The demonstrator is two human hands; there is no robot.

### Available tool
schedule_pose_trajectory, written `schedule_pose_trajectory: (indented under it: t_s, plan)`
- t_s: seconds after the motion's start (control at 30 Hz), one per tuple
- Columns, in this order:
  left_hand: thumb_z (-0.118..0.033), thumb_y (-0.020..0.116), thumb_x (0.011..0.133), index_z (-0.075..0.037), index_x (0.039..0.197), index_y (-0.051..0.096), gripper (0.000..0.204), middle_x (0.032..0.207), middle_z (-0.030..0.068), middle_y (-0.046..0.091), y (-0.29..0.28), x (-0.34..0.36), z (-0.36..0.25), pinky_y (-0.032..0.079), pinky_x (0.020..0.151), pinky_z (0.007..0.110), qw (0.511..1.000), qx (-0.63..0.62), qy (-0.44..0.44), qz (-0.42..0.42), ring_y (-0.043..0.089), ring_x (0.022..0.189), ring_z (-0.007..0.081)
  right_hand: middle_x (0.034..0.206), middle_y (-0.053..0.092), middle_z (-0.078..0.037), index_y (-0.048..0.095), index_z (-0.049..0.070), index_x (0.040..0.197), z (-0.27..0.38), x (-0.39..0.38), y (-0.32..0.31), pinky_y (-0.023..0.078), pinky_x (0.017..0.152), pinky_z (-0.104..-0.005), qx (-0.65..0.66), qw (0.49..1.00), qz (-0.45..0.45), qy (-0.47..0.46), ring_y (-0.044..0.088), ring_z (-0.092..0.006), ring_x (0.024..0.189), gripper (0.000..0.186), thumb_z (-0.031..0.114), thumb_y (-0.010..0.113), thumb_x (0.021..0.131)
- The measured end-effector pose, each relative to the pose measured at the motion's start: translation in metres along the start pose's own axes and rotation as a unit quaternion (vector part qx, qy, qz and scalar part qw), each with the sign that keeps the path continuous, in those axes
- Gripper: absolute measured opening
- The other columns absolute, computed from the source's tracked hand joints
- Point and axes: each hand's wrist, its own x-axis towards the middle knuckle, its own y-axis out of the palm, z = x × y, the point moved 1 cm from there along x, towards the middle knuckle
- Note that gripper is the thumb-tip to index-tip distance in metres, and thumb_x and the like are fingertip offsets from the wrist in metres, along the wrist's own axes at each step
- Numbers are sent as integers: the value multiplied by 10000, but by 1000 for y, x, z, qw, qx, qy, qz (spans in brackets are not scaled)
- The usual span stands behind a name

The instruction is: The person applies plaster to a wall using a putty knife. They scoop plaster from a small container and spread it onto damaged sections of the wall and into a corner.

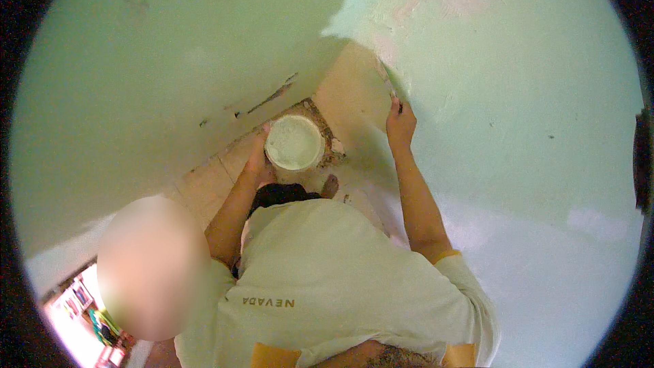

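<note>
My left hand (260, 150) grips the side of a round white bucket (296, 142) of pale mint, paint-like material, low in the wall corner. My right hand (402, 119) is closed round the handle of a thin flat tool, perhaps a brush or scraper (384, 75), raised to the right-hand wall (518, 116) where pinkish patches show. Its tip is at or very near that wall; contact is unclear.
The shaded green wall (150, 61) on the left has dark scuffs. Tiled floor (208, 187) with grime along the corner shows by a bare foot (330, 185). A blurred oval covers part of the lower left, beside a bright opening with shelved items (78, 300).
</note>
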Motion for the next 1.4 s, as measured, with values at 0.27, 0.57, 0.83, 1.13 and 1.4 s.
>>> schedule_pose_trajectory:
  t_s: [0.27,0.57,0.83,1.13,1.4]
  plan:
    - [-651,443,893,-65,1351,483,744,1364,124,524,-21,23,55,356,1073,415,996,-48,69,18,486,1264,269,892,667,-223,596,3,1031,-14,-14,2,499,692,-466,23,992,85,-92,640,-409,766,330,314,504,973]
    - [-625,466,903,-67,1347,486,713,1369,123,518,-18,20,63,372,1063,414,991,-39,120,-37,496,1251,267,832,660,-205,583,8,967,-2,-7,-22,493,672,-429,40,998,-23,-35,642,-381,765,259,264,548,960]
    - [-624,470,903,-61,1350,483,720,1382,123,505,-16,30,54,349,1080,409,993,-39,113,10,467,1278,263,893,648,-232,556,30,1061,6,26,-1,495,714,-483,15,994,61,-94,629,-425,820,250,258,513,969]
    - [-611,435,926,-61,1352,482,697,1373,115,514,-15,33,48,336,1087,384,993,-37,110,30,465,1280,250,817,648,-189,567,36,1033,27,-5,-52,477,664,-440,24,998,47,-33,624,-362,731,277,302,529,969]
    - [-585,449,935,-66,1338,500,660,1361,102,527,-12,41,40,355,1070,386,996,-9,81,47,481,1259,237,849,665,-194,556,50,1123,9,43,-1,492,685,-428,19,994,18,-106,652,-339,765,291,291,549,959]
